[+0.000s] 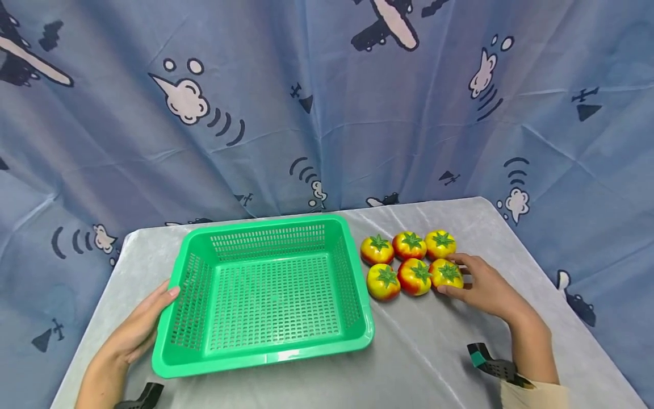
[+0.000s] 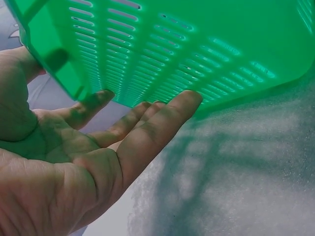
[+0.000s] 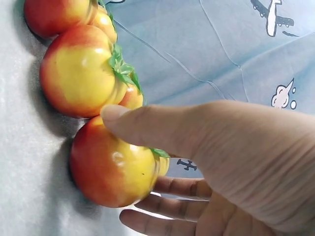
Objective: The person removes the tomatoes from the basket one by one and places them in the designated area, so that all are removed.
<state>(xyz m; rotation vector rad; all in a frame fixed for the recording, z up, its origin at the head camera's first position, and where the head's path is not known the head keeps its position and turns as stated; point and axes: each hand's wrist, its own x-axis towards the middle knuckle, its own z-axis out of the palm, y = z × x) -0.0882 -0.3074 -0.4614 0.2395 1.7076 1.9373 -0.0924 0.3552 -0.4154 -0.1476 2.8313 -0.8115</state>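
Note:
A green perforated plastic basket (image 1: 273, 301) stands on the table with nothing inside. My left hand (image 1: 138, 324) grips its left side, thumb over the rim and fingers against the outer wall (image 2: 147, 59), as the left wrist view also shows. Right of the basket, red and yellow tomatoes with green leafy tops sit in two rows of three. My right hand (image 1: 485, 287) holds the near-row tomato (image 1: 446, 274) at the right end between thumb and fingers. That tomato (image 3: 113, 164) rests on the table, close against its neighbour (image 3: 76, 71) in the right wrist view.
The far row's left tomato (image 1: 377, 250) and the near row's left tomato (image 1: 383, 282) lie close to the basket's right wall. A pale grey cloth covers the table (image 1: 419, 358). Behind it hangs a blue curtain (image 1: 327, 113) printed with planes and clouds.

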